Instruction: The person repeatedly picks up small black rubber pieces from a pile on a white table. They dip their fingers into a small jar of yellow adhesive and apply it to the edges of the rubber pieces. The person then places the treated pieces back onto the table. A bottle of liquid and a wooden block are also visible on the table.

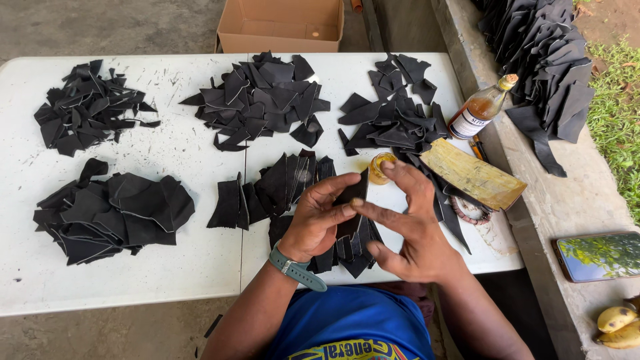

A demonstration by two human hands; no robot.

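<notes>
At table front, centre: both hands meet over a heap of black leather cut-outs (293, 193).
Left hand (319, 217): curled round a narrow black leather strip (352, 195), fingers closed on it; a grey-green watch sits on the wrist.
Right hand (407, 220): fingers half spread, forefinger tip touching the strip's lower part; grips nothing that can be seen.
Strip: upright between the two hands, above the heap.
Small cup of yellow liquid (380, 167): just behind the right hand's fingers.
Bottle (481, 107): amber liquid, leaning at the table's right edge.
White table (167, 267): four other black leather piles spread across it.
Cardboard box (281, 24): on the ground beyond the table.
Ledge, right: phone (598, 256), bananas (619, 325).
</notes>
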